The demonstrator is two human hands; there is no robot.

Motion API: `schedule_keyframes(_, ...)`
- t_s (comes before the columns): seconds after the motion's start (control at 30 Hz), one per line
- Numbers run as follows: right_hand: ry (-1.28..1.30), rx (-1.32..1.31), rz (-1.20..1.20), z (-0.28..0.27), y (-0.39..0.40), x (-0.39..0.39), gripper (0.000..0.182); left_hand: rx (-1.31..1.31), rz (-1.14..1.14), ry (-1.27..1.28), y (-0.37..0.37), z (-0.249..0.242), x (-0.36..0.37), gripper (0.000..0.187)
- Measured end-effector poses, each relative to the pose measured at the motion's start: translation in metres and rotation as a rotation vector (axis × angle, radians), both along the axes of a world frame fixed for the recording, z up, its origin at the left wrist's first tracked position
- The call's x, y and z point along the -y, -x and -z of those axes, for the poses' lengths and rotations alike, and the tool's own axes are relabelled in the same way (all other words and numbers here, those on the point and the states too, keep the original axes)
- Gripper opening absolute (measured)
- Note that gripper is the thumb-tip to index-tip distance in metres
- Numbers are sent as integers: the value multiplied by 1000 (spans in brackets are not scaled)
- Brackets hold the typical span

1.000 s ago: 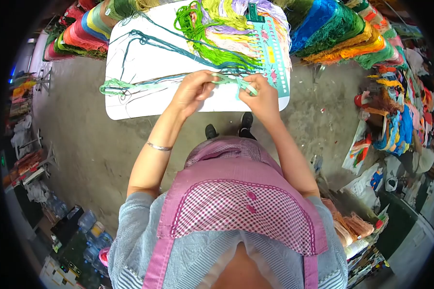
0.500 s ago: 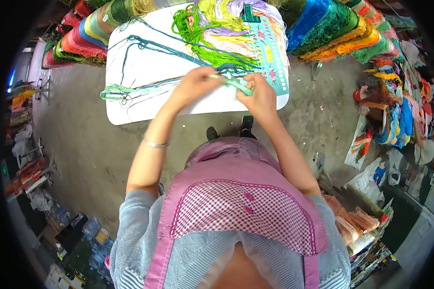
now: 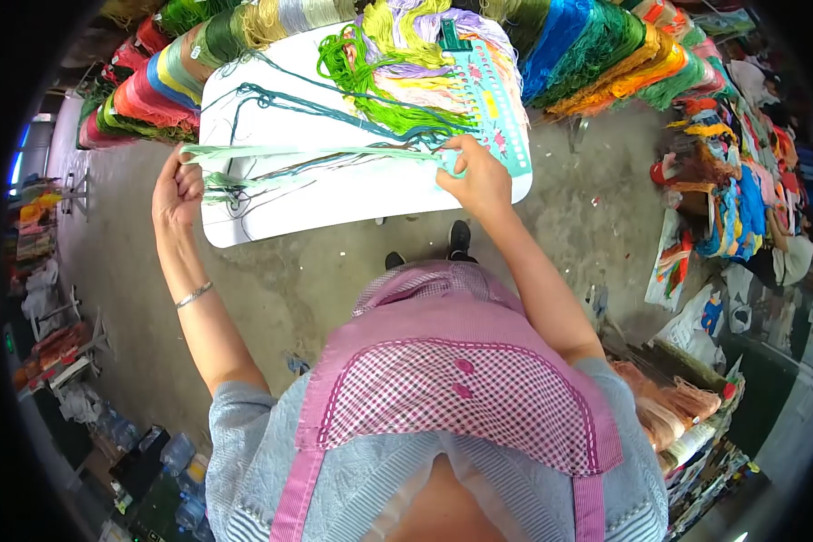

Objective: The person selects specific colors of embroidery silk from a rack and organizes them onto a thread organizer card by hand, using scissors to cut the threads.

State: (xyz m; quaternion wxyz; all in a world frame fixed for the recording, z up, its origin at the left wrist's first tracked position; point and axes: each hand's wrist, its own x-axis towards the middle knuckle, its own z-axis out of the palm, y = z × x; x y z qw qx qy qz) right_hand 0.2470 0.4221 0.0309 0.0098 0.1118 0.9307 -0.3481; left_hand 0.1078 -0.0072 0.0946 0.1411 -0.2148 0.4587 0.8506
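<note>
A pale green skein of thread [image 3: 325, 153] is stretched across the white table [image 3: 334, 200]. My left hand [image 3: 179, 188] is closed on its left end, just past the table's left edge. At the other end, my right hand [image 3: 479, 179] pinches the same thread beside the turquoise punched card [image 3: 508, 135]. Bright green thread [image 3: 348, 63] and dark teal thread [image 3: 312, 94] hang from the card's holes or lie beside it. Below the stretched skein lies another light green bundle [image 3: 221, 184] with brown strands. My right fingertips partly hide the thread they hold.
Racks of coloured yarn hanks [image 3: 596, 63] curve behind the table on both sides. More yarn [image 3: 745, 217] hangs at the right. Plastic bottles [image 3: 185, 488] stand at the lower left. Concrete floor [image 3: 334, 280] shows below the table.
My left hand has swung far left from beside my right hand, drawing the pale green thread out into a long straight length. My right hand has stayed near the card.
</note>
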Motion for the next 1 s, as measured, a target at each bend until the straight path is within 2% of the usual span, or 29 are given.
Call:
schedule_keyframes(0.03,-4,-6,5,0,0,1,47,-59,25,49,13,16,23,22)
schedule_keyframes(0.07,-76,-25,-30,1,1,2,53,-65,27,46,10,12,19,22)
schedule_keyframes(0.13,-144,-57,-65,0,5,2,59,-213,-107,507,-9,-7,0,32)
schedule_keyframes(0.17,-206,-39,-87,-1,8,1,64,-211,-133,653,-17,-9,-10,39)
schedule_keyframes(0.2,-265,-23,-120,-2,11,1,69,-236,-76,610,-34,-14,-26,37)
schedule_keyframes(0.23,-209,-80,-159,-1,9,-2,69,-297,-11,590,-50,-8,-43,39)
schedule_keyframes(0.3,80,-15,-213,-6,8,-2,67,-264,144,260,-85,-8,-92,58)
schedule_keyframes(0.33,197,-109,-286,-10,3,2,50,-303,330,180,-103,-25,-125,68)
schedule_keyframes(0.37,396,-144,-331,-15,0,8,40,-294,340,18,-117,-32,-155,71)
schedule_keyframes(0.43,688,-144,-362,-51,-10,16,26,-310,361,-89,-135,-40,-206,76)
schedule_keyframes(0.5,635,-357,-464,-61,-7,0,26,-387,372,-44,-147,-45,-257,78)
schedule_keyframes(0.53,674,-238,-452,-69,-11,-16,27,-484,436,24,-151,-44,-280,81)
schedule_keyframes(0.6,667,-346,-491,-65,-11,-53,31,-554,496,255,-159,-46,-331,84)
schedule_keyframes(0.67,981,-167,-460,-79,-22,-109,34,-621,558,431,-165,-42,-382,87)
schedule_keyframes(0.7,1113,-103,-394,-67,-28,-135,33,-650,623,527,-167,-43,-408,88)
schedule_keyframes(0.73,1087,-124,-374,-63,-34,-163,31,-658,673,535,-170,-46,-437,88)
schedule_keyframes(0.8,1251,-1,-323,-70,-51,-223,29,-695,803,526,-172,-50,-493,85)
schedule_keyframes(0.83,1224,49,-280,-70,-59,-251,26,-738,882,561,-171,-54,-519,83)
schedule_keyframes(0.9,1214,27,-251,-63,-73,-301,22,-747,980,453,-171,-56,-566,73)
schedule_keyframes(0.97,1289,6,-190,-66,-89,-338,21,-827,1102,502,-168,-63,-608,69)
schedule_keyframes(1.0,1435,23,-95,-73,-96,-355,20,-859,1127,468,-165,-64,-627,62)
